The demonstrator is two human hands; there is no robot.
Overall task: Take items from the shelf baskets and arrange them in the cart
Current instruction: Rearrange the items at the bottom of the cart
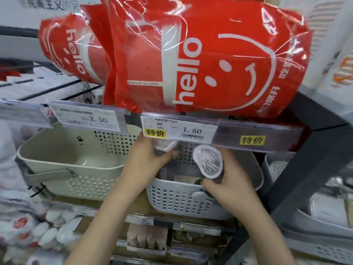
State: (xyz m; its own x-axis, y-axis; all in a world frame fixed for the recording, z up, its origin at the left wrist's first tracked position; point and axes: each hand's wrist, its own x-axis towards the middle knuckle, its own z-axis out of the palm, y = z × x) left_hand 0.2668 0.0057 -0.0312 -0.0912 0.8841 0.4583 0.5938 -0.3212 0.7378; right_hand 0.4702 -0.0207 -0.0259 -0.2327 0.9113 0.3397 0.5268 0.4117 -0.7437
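A grey perforated shelf basket (177,197) stands on the shelf under the 1.50 price tag. Both my hands reach into it. My left hand (147,159) grips a small round container with a white lid (165,148), partly hidden under the price rail. My right hand (227,182) holds a similar round clear container with a white rim (208,162), tilted so its top faces me, just above the basket. The cart is out of view.
A cream perforated basket (63,155) sits to the left under the 2.50 tag. Red "hello" packs (210,60) lie on the shelf above, overhanging the price rail (191,131). Another grey basket (277,169) stands to the right. White packs and boxes fill the lower shelves.
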